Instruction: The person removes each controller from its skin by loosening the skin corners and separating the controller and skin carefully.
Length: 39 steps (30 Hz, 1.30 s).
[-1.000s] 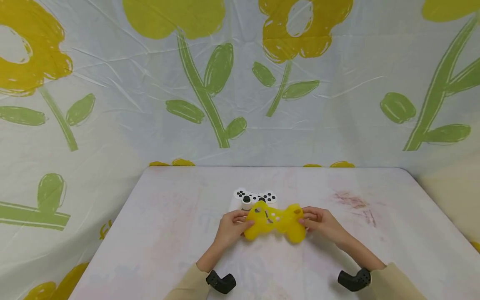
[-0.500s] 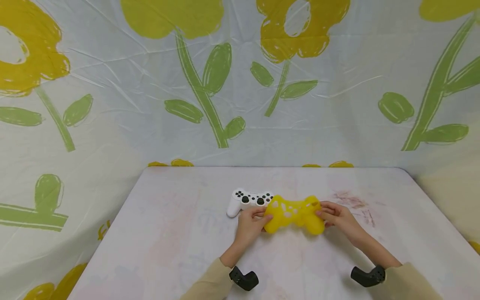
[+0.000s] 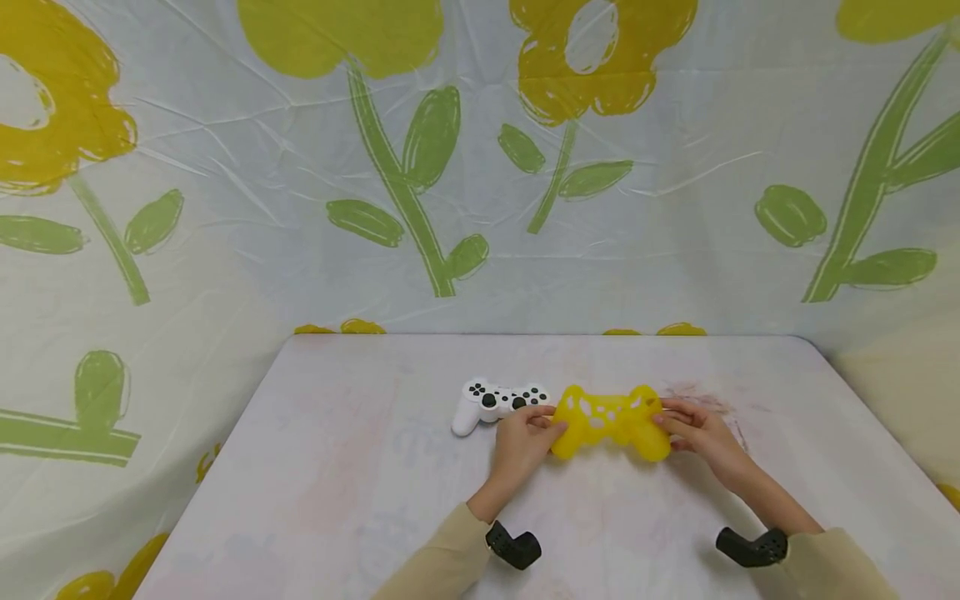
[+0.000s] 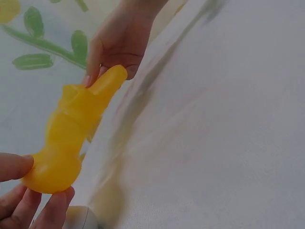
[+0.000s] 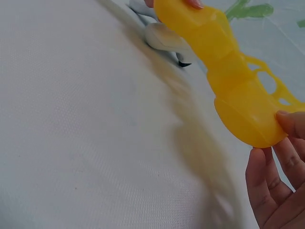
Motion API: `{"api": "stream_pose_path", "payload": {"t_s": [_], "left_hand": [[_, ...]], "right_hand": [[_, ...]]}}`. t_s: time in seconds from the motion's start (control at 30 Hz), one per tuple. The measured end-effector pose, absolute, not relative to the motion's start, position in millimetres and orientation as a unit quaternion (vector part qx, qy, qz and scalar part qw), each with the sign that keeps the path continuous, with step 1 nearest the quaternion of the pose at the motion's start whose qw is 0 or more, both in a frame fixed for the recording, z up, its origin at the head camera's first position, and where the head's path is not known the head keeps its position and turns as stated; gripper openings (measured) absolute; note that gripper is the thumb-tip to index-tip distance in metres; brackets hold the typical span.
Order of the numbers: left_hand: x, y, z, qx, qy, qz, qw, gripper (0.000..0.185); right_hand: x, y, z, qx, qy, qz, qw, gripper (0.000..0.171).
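Observation:
In the head view, a yellow silicone controller cover [image 3: 615, 428] is held up off the table, its face with cut-out holes toward the head camera. My left hand [image 3: 519, 446] pinches its left grip between thumb and fingers. At the other end, my right hand [image 3: 711, 443] pinches the right grip the same way. Through the holes, pale background shows, so the cover looks hollow. A white game controller [image 3: 469, 407] with black sticks and buttons lies behind my left hand, which hides its right grip. The left wrist view shows the cover [image 4: 66, 129] from its side, above its shadow.
A pale cloth-covered table [image 3: 337, 500] extends under both hands. Behind it and at the sides hangs a flower-printed curtain [image 3: 480, 317]. A reddish smudge [image 3: 693, 396] marks the cloth behind my right hand. Black curved devices [image 3: 514, 546] are worn at both wrists.
Both hands have carried the yellow cover to the right and slightly farther from me, away from in front of the white controller. More of that controller shows now.

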<state>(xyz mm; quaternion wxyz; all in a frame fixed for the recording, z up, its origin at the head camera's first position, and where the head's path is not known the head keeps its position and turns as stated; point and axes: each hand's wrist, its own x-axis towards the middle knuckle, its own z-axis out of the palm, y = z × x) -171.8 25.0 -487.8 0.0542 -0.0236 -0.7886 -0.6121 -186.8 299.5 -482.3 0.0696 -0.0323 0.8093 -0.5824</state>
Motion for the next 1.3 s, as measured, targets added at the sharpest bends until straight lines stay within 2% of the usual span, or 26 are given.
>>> {"api": "stream_pose_path", "payload": {"t_s": [0.2,0.4,0.67,0.9,1.3], "left_hand": [[-177,30,-483,-0.017,-0.821,-0.567,0.069,0.022],[-181,37,-483,-0.030,-0.832,-0.549,0.079,0.026],[-186,46,-485,-0.076,-0.868,-0.475,0.127,0.027],[-185,48,-484,-0.089,-0.882,-0.447,0.119,0.027],[-183,50,-482,-0.101,-0.898,-0.416,0.102,0.026]], "right_hand": [[-191,303,-483,-0.020,0.816,-0.574,0.071,0.062],[-198,303,-482,-0.022,0.821,-0.567,0.059,0.062],[-207,307,-483,0.000,0.838,-0.542,0.062,0.064],[-208,310,-486,-0.004,0.857,-0.510,0.075,0.064],[-201,312,-489,-0.030,0.868,-0.491,0.065,0.059]]}}
